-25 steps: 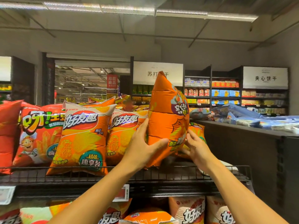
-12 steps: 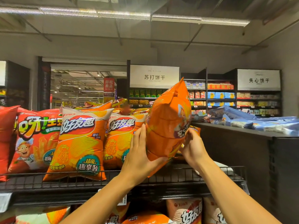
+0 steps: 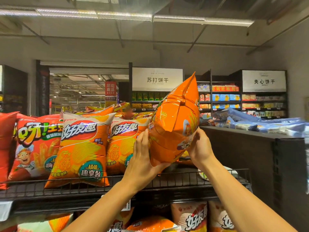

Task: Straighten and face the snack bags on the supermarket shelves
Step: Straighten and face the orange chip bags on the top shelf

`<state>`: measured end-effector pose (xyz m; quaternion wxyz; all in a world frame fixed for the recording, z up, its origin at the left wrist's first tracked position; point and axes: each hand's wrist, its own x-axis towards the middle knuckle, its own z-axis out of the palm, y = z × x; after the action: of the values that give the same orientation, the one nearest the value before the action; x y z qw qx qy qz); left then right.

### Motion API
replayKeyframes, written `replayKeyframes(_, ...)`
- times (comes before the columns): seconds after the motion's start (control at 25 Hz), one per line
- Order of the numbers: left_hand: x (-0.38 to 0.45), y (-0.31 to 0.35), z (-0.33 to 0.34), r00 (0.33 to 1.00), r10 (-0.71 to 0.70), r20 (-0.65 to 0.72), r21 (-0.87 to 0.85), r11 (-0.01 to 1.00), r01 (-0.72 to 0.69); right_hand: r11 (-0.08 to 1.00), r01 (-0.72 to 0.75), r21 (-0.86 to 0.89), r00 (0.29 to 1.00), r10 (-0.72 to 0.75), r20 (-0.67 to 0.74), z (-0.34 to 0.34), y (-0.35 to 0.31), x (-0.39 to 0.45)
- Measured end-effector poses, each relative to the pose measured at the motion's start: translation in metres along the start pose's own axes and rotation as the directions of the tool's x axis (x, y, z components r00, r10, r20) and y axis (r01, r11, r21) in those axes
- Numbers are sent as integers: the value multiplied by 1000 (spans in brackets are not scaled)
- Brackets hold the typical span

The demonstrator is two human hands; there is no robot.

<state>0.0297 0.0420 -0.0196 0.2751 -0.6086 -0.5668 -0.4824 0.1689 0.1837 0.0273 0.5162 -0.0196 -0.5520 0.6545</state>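
A: Starting at the left of the wire shelf (image 3: pixel 117 185), what did we have standing?

B: A red bag (image 3: pixel 31 148) with a cartoon chef, then two orange chip bags (image 3: pixel 82 148), upright and facing front, just beside one another. They looked already faced.

A: And our hands?

B: Our left hand (image 3: pixel 142 166) cupped the lower left of the orange bag (image 3: pixel 173 128), fingers upright along its side, thumb curled under the bottom. Our right hand (image 3: pixel 199 148) gripped its right side, fingers wrapped behind it. The bag was lifted above the right end of the shelf, tilted, its printed face turned away to the right.

A: So which step were we in?

B: Turning that bag, we judged. Next it wanted rotating until the print faced us, then setting upright beside the second chip bag, gently, being puffed with air.

A: Below?

B: The lower shelf held more bags (image 3: pixel 189 216), partly hidden by our arms.
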Motion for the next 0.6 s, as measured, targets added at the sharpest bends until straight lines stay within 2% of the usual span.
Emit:
replayKeyframes(0.32, 5, 7, -11, 999, -33, 38, -55, 998, 35, 990, -42, -133, 999, 38, -29, -1, -3, -3)
replayKeyframes(0.44, 12, 15, -16, 996, -86, 26, -106, 990, 89, 967, -116, -228, 992, 101, -77, 0, -2, -2)
replayKeyframes(0.6, 18, 38, -13, 981, -192, -13, -92, 978, 190, 944, -246, -222, 968, 225, -114, 2, 3, -1)
